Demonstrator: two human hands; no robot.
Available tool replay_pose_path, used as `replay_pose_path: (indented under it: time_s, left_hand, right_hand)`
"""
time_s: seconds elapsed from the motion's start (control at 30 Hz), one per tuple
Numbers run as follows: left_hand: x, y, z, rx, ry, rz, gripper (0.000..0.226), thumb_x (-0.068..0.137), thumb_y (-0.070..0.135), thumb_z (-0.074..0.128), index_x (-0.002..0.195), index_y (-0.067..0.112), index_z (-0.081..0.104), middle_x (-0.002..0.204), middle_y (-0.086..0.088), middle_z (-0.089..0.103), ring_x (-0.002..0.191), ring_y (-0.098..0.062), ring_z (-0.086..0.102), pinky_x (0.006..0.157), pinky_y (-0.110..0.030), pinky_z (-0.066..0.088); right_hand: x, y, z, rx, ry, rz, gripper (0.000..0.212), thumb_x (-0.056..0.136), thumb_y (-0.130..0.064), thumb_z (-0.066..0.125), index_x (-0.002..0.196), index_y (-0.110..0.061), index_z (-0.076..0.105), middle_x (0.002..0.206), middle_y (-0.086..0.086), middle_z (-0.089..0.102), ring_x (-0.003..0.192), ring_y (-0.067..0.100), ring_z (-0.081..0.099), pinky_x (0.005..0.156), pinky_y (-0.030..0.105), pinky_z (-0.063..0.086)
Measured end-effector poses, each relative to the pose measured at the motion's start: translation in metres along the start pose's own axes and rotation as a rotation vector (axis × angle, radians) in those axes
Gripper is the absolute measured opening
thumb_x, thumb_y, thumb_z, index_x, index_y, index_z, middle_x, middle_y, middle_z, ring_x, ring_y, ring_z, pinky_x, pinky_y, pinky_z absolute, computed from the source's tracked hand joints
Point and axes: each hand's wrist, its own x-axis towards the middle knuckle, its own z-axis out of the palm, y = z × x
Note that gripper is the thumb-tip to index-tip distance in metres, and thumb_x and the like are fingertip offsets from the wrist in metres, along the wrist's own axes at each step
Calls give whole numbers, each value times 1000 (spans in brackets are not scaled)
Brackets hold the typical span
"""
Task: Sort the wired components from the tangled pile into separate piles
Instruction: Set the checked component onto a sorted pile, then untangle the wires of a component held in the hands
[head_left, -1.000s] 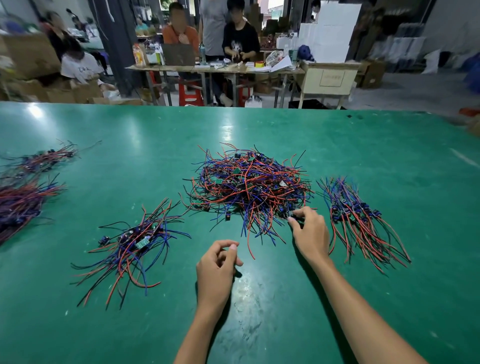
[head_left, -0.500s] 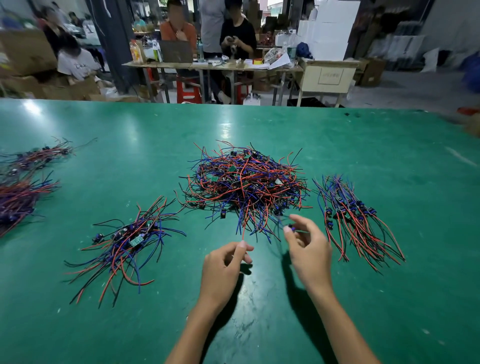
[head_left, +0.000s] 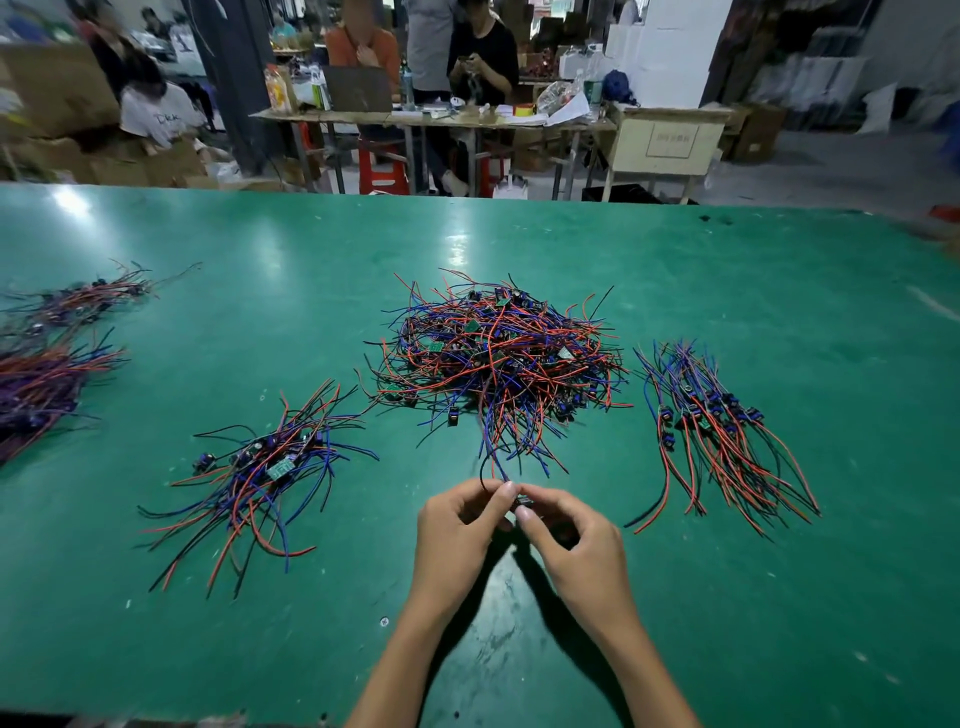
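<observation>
Both hands meet just in front of the tangled pile on the green desk. The left hand and the right hand each have a pinching grip on one small wired component, fingertips nearly touching, its blue and black wires trailing up to the pile's near edge. A sorted pile lies to the left, another sorted bundle to the right, and more wire bundles at the far left edge.
</observation>
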Motion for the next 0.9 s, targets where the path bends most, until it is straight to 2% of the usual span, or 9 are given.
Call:
replay_pose_path:
  time_s: [0.07, 0.27, 0.4, 0.5, 0.63, 0.7, 0.8, 0.83, 0.9]
  left_hand:
    - [-1, 1, 0, -27, 14, -18, 12, 94, 28, 71, 91, 19, 79, 84, -5, 77, 72, -19, 72, 73, -39, 59]
    - [-3, 8, -1, -192, 55, -83, 8, 93, 17, 71, 90, 13, 78, 85, -11, 78, 66, -22, 71, 61, -28, 58]
    - [-5, 9, -2, -166, -30, -48, 15, 93, 16, 70, 106, 13, 76, 94, -8, 79, 77, -16, 70, 72, -24, 56]
    - [-3, 9, -4, -81, -55, 35, 17, 96, 15, 67, 110, 15, 76, 102, -4, 78, 89, -14, 70, 80, -26, 57]
    - [-5, 11, -5, -88, -7, 6, 9, 91, 24, 74, 95, 15, 75, 87, -1, 75, 72, -17, 60, 70, -28, 54]
    - [-7, 14, -10, -144, -71, -37, 14, 86, 21, 78, 96, 14, 71, 84, -3, 69, 68, -16, 59, 69, -27, 55]
    - [-10, 16, -20, -242, -354, -55, 48, 82, -4, 76, 124, 3, 54, 113, -5, 67, 80, -16, 65, 77, -27, 55]
    - [-11, 17, -22, -240, -400, -56, 55, 80, -10, 74, 129, -1, 49, 119, -7, 66, 86, -18, 65, 81, -28, 55]
    - [-10, 22, -20, -194, -353, -65, 45, 84, -14, 70, 123, -1, 53, 116, -10, 68, 86, -18, 67, 82, -27, 55]
  right_hand:
    - [1, 2, -1, 34, 44, 21, 20, 90, -16, 76, 102, -32, 78, 98, -17, 77, 91, 5, 73, 83, 24, 56]
    - [3, 6, -4, 187, 151, 114, 18, 90, -20, 77, 100, -34, 76, 90, -4, 77, 85, 13, 73, 82, 34, 58]
    - [1, -1, -7, 229, 48, 49, 17, 88, -24, 74, 103, -32, 77, 94, -1, 78, 86, 15, 73, 78, 26, 57]
    - [-1, -2, -9, 178, -59, -6, 24, 93, -13, 73, 106, -33, 77, 97, -2, 78, 86, 16, 72, 73, 23, 57]
    - [-2, 0, -6, 105, -115, 1, 27, 92, -14, 73, 111, -34, 73, 92, -3, 77, 84, 15, 73, 77, 37, 59]
    - [-4, -1, -5, 108, -152, 0, 24, 93, -21, 72, 113, -35, 68, 89, -1, 78, 85, 14, 74, 79, 38, 59]
    - [-4, -1, -4, 168, -83, 30, 14, 94, -32, 70, 106, -32, 63, 77, 4, 76, 72, 16, 71, 74, 41, 53]
    - [-3, -1, -5, 194, -50, 41, 14, 92, -34, 69, 104, -30, 64, 75, 6, 74, 69, 17, 68, 73, 41, 50]
    - [-2, -2, -6, 216, -42, 55, 16, 89, -39, 68, 102, -30, 66, 75, 8, 74, 67, 17, 66, 71, 39, 49]
